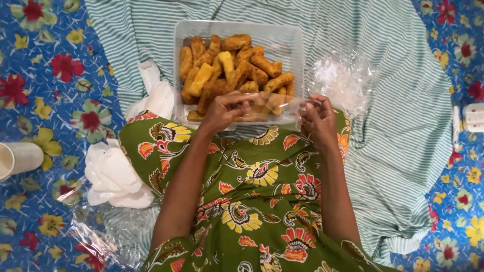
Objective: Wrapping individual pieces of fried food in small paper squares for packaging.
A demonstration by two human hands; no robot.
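A clear plastic tub (292, 43) holds several golden breaded sticks (227, 70) piled on its left side. It rests on a green-and-white striped cloth (398, 116) just past my knees. My left hand (225, 110) and my right hand (316, 118) together hold a small clear plastic bag (275, 106) stretched between them at the tub's near edge. The bag seems to contain a few of the sticks, seen through the film. My lap is covered by a green flowered fabric (252, 201).
Crumpled white tissue (113, 176) lies left of my knee, more of the tissue (159, 95) beside the tub. A pile of clear plastic bags (338, 78) lies right of the tub. A white cup (20, 157) lies at the left edge, a white container (473, 117) at the right. Blue flowered mat (45, 75) underneath.
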